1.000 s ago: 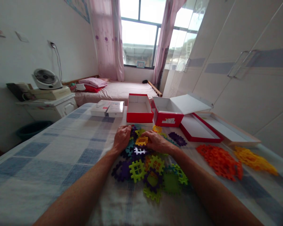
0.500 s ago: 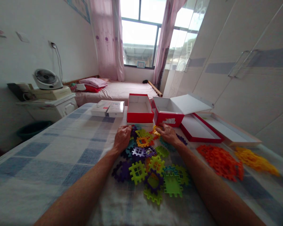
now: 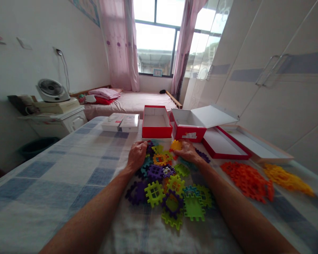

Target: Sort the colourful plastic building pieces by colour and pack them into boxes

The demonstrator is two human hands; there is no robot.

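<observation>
A heap of plastic interlocking building pieces with toothed edges lies before me, in purple, green, teal, yellow and orange. My right hand [image 3: 188, 152] pinches a yellow interlocking piece [image 3: 176, 145] at the far right of the heap. At its far left edge, my left hand [image 3: 137, 154] is closed, fingers curled beside a purple interlocking piece [image 3: 149, 147]; what lies in its grip is hidden. Between the hands sits an orange-yellow frame piece [image 3: 160, 159]. Closer to me are a purple window piece [image 3: 155, 171], a lime window piece [image 3: 155, 193] and a green square piece [image 3: 194, 209].
Beyond the heap stand a red open box [image 3: 157, 132] and a second red box [image 3: 189, 133] with its lid raised. Shallow trays [image 3: 228, 156] lie right of them. Orange pieces [image 3: 247, 180] and yellow pieces [image 3: 287, 179] form separate piles. White boxes [image 3: 129, 121] sit at back left.
The yellow piece in my right hand has turned, so its broad face shows more. The purple window piece looks darker, without its earlier glare. My left hand stays nearly where it was.
</observation>
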